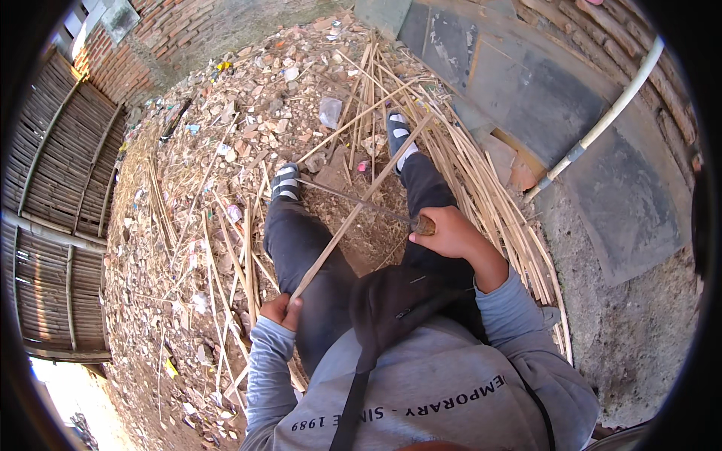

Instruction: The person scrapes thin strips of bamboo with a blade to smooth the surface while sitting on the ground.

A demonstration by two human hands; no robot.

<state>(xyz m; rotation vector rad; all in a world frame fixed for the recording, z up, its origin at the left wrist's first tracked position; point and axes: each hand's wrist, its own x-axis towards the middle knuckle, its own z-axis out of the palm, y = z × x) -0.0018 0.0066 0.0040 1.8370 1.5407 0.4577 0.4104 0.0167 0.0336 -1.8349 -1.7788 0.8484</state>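
Observation:
My left hand (281, 311) is closed round the near end of a long bamboo strip (331, 246), which slants up and away to the right between my legs. In my right hand (450, 234) is the wooden handle of a long, thin-bladed knife (387, 213). Its blade points left toward my left foot and crosses the strip about midway; the two seem to touch there. A dark bag (395, 304) hangs at my waist, close to both hands.
Many split bamboo strips (481, 199) lie along my right side, and more (244, 263) lie to my left. Rubble (256, 113) and litter cover the ground. Dark panels (519, 68) and a pale pole (602, 124) stand at right; a bamboo wall (56, 158) is at left.

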